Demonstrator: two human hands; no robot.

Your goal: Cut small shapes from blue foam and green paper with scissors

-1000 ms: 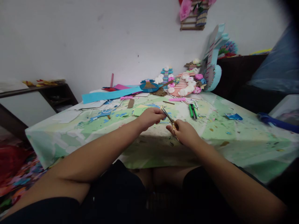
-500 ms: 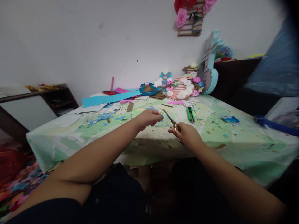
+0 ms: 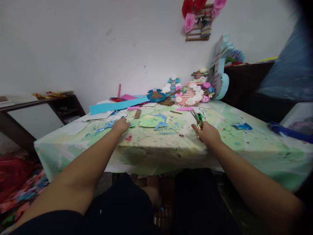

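My right hand (image 3: 209, 133) holds a pair of scissors (image 3: 196, 117) by the handles, the blades slightly apart and pointing away over the table. Just behind the scissors lies a green and black box cutter (image 3: 200, 118). On the left, my left hand (image 3: 120, 126) is low over the table with its fingers drawn together; what they hold, if anything, I cannot make out. Beside it are blue scraps (image 3: 105, 126). Between my hands lie a light green sheet (image 3: 149, 122) and a bent blue cut piece (image 3: 160, 124). A thin blue strip (image 3: 167, 133) is nearer to me.
The table has a stained green-and-white cloth (image 3: 244, 143). A long light-blue strip (image 3: 117, 106) and a small dark-blue craft instrument (image 3: 156, 95) lie at the back. Flower-covered craft pieces (image 3: 192, 93) lean near the wall. A blue packet (image 3: 243, 126) is at the right.
My left hand has moved left from the middle toward the blue scraps, uncovering the green sheet. My right hand has shifted right with the scissors, whose blades have opened a little.
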